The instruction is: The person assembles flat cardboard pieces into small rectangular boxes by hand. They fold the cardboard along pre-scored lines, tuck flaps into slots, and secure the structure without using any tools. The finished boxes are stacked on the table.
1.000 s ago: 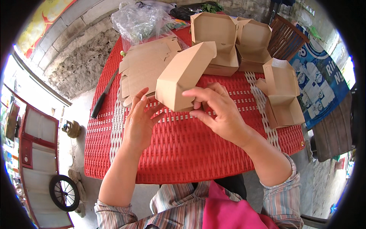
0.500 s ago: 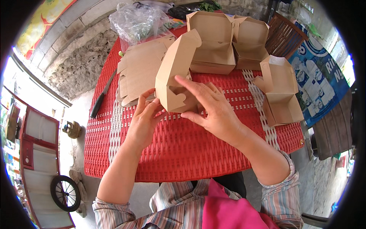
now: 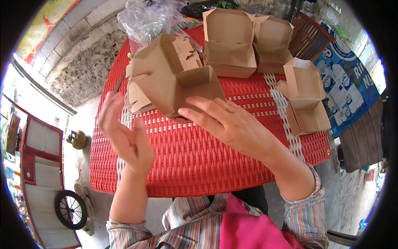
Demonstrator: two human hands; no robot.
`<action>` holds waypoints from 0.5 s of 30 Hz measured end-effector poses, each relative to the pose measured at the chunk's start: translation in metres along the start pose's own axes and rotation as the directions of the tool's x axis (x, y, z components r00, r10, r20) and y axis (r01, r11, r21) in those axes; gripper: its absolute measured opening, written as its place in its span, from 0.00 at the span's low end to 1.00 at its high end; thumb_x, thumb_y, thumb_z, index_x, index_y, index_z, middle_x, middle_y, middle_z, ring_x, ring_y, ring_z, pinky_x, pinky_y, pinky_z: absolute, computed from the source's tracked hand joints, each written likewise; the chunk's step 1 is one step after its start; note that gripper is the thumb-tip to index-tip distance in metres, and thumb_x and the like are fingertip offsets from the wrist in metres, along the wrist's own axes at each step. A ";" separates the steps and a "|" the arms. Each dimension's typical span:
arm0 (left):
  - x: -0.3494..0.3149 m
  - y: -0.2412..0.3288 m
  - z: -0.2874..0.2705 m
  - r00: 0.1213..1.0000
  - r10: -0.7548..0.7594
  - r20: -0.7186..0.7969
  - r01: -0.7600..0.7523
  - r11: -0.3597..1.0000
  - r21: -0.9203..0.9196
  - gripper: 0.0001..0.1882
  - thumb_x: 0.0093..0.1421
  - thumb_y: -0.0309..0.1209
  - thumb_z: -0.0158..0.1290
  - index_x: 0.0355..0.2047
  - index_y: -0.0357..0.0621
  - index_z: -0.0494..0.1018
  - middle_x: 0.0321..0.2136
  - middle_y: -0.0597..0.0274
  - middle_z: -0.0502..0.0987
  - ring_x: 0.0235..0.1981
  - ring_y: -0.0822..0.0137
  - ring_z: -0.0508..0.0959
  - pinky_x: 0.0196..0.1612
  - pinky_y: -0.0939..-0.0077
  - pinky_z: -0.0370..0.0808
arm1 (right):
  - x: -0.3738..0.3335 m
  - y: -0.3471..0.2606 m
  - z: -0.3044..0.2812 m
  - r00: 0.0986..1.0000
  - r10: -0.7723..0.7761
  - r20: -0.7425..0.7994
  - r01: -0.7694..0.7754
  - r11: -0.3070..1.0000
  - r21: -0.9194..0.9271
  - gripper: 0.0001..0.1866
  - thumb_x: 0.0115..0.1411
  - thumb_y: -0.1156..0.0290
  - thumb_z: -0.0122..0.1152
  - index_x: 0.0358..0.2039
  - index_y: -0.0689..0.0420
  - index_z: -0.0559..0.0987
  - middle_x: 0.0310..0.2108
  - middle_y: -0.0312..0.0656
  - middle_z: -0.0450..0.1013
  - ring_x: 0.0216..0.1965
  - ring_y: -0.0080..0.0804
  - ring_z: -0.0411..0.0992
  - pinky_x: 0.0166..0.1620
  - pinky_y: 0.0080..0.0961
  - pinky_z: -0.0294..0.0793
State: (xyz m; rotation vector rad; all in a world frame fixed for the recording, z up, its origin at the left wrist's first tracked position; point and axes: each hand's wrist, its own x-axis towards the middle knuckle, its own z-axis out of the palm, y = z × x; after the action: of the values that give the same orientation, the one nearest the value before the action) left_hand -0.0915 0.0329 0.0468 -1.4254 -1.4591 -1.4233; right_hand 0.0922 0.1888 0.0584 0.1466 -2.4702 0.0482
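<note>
A brown cardboard box (image 3: 200,85), its lid (image 3: 154,68) swung open to the left, is tilted in front of me above the red woven table (image 3: 199,162). My right hand (image 3: 234,124) reaches over the box's near wall, fingers inside and thumb out of sight, seemingly gripping that wall. Off to the left of the box, my left hand (image 3: 130,141) is raised and smeared by motion. Its fingers are apart and it holds nothing. Flat, unfolded box blanks (image 3: 139,99) lie stacked behind the box, partly covered by it.
Open folded boxes stand at the back (image 3: 232,64), beside them (image 3: 273,54), and at the right (image 3: 309,116). A clear plastic bag (image 3: 149,23) lies at the back left. Part of a knife (image 3: 119,84) shows near the left edge. A wooden chair (image 3: 311,41) stands behind the table.
The box has turned and its lid has swung open to the left, showing the inside. My left hand has let go and moved left; my right hand has stayed at the box.
</note>
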 end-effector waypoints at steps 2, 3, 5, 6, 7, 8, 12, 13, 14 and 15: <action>0.005 0.010 -0.007 0.969 0.088 0.230 -0.122 0.983 0.140 0.17 0.58 0.25 0.54 0.49 0.38 0.77 0.55 0.51 0.71 0.63 0.48 0.66 0.69 0.50 0.50 | -0.001 0.001 0.003 0.999 0.046 -0.009 -0.046 0.998 0.047 0.24 0.57 0.75 0.57 0.56 0.57 0.73 0.55 0.40 0.69 0.49 0.38 0.72 0.52 0.32 0.75; 0.007 0.014 -0.006 0.956 0.054 0.288 -0.125 0.965 0.232 0.16 0.57 0.25 0.55 0.48 0.40 0.78 0.56 0.52 0.71 0.63 0.47 0.66 0.69 0.50 0.49 | -0.003 0.003 0.003 0.998 0.062 -0.011 -0.061 0.995 0.074 0.22 0.57 0.74 0.57 0.53 0.59 0.75 0.53 0.41 0.69 0.48 0.37 0.71 0.52 0.32 0.75; 0.010 0.022 -0.005 0.919 -0.029 0.393 -0.149 0.897 0.416 0.15 0.56 0.26 0.57 0.45 0.44 0.81 0.57 0.55 0.71 0.63 0.46 0.66 0.69 0.51 0.46 | -0.004 0.006 0.003 0.997 0.072 -0.016 -0.070 0.992 0.105 0.19 0.57 0.73 0.59 0.50 0.60 0.77 0.50 0.40 0.70 0.48 0.36 0.71 0.53 0.33 0.74; 0.010 0.025 -0.004 0.946 -0.068 0.317 -0.114 0.847 0.520 0.13 0.55 0.28 0.59 0.42 0.48 0.82 0.54 0.59 0.72 0.63 0.49 0.66 0.68 0.54 0.46 | -0.004 0.007 0.001 0.997 0.070 -0.014 -0.068 0.992 0.106 0.18 0.56 0.73 0.59 0.49 0.59 0.78 0.47 0.39 0.70 0.48 0.35 0.71 0.54 0.35 0.73; 0.010 0.024 -0.004 0.959 -0.073 0.275 -0.099 0.820 0.564 0.12 0.54 0.28 0.59 0.40 0.48 0.82 0.52 0.59 0.73 0.63 0.51 0.67 0.67 0.54 0.47 | -0.004 0.008 0.000 0.997 0.073 -0.013 -0.071 0.992 0.103 0.17 0.56 0.73 0.59 0.48 0.58 0.79 0.45 0.38 0.71 0.47 0.35 0.71 0.55 0.37 0.72; 0.008 0.022 -0.006 0.970 -0.076 0.232 -0.083 0.791 0.607 0.11 0.54 0.28 0.60 0.39 0.49 0.81 0.51 0.60 0.73 0.63 0.52 0.67 0.66 0.54 0.47 | -0.003 0.008 -0.003 0.999 0.047 -0.011 -0.047 0.999 0.027 0.17 0.56 0.72 0.59 0.48 0.57 0.79 0.43 0.37 0.71 0.47 0.33 0.71 0.58 0.39 0.69; 0.004 0.030 0.001 0.970 -0.118 0.212 -0.077 0.679 0.730 0.08 0.53 0.28 0.62 0.34 0.50 0.81 0.50 0.62 0.72 0.63 0.56 0.66 0.63 0.52 0.51 | 0.000 0.004 -0.002 0.999 -0.025 -0.037 0.019 0.988 -0.154 0.16 0.55 0.70 0.61 0.46 0.51 0.80 0.38 0.31 0.70 0.47 0.27 0.70 0.64 0.48 0.59; 0.003 0.034 0.003 0.961 -0.143 0.237 -0.091 0.647 0.757 0.08 0.54 0.27 0.62 0.35 0.49 0.81 0.52 0.62 0.72 0.64 0.56 0.66 0.63 0.51 0.51 | 0.000 0.002 0.000 0.998 -0.035 -0.055 0.026 0.985 -0.169 0.16 0.55 0.70 0.62 0.46 0.50 0.81 0.37 0.30 0.70 0.47 0.25 0.70 0.65 0.50 0.57; 0.001 0.037 0.007 0.949 -0.118 0.293 -0.154 0.636 0.756 0.08 0.53 0.25 0.62 0.36 0.47 0.80 0.53 0.61 0.72 0.64 0.55 0.66 0.63 0.50 0.52 | 0.000 0.001 0.002 0.997 -0.050 -0.065 0.038 0.985 -0.169 0.16 0.55 0.70 0.62 0.46 0.49 0.80 0.37 0.30 0.70 0.47 0.25 0.70 0.65 0.50 0.57; -0.001 0.040 0.010 0.933 -0.094 0.349 -0.218 0.624 0.750 0.09 0.53 0.24 0.62 0.36 0.46 0.80 0.54 0.59 0.72 0.63 0.55 0.67 0.63 0.49 0.53 | 0.000 -0.001 0.004 0.995 -0.064 -0.075 0.050 0.984 -0.170 0.16 0.55 0.69 0.62 0.47 0.49 0.80 0.37 0.30 0.69 0.47 0.25 0.70 0.65 0.50 0.57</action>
State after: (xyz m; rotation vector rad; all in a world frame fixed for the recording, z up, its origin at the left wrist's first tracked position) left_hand -0.0508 0.0355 0.0542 -1.1377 -1.8986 -0.3218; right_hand 0.0900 0.1879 0.0554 0.1393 -2.3754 -0.1755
